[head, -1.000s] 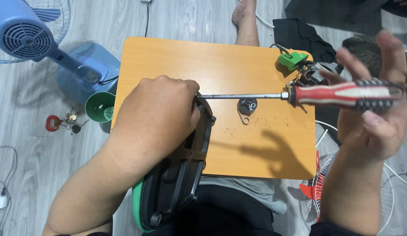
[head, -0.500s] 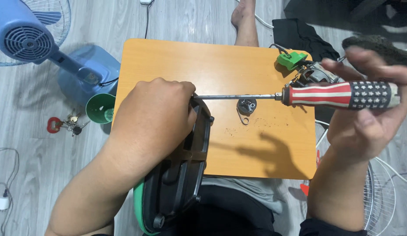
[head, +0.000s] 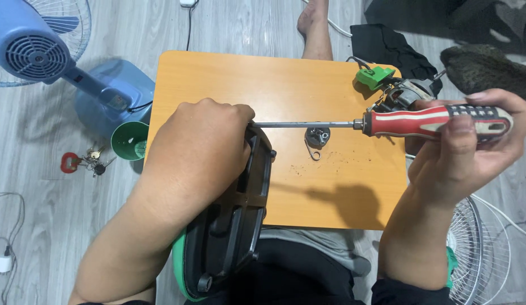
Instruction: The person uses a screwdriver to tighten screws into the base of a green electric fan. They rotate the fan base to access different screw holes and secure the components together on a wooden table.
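Head view: right hand (head: 461,152) grasps the screwdriver (head: 387,121) lying horizontal, tip pointing left toward the black housing (head: 240,214) gripped by left hand (head: 198,152).

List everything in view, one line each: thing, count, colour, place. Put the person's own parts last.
screwdriver: 1, red and white striped handle with a black end, steel shaft, held level above the table
black fan base housing: 1, black with a green edge, at the table's near edge over the lap
small table: 1, orange wood top, centre
screws and spring: small pile, metal, mid table
green plastic part: 1, far right corner of the table
fan motor: 1, dark metal, right edge of the table
blue fan: 1, floor, upper left
green cup: 1, floor beside the table
keys: 1 bunch, red tag, floor left
fan grille: 1, white wire, floor lower right
left hand: on the housing's top
right hand: grip around the screwdriver handle
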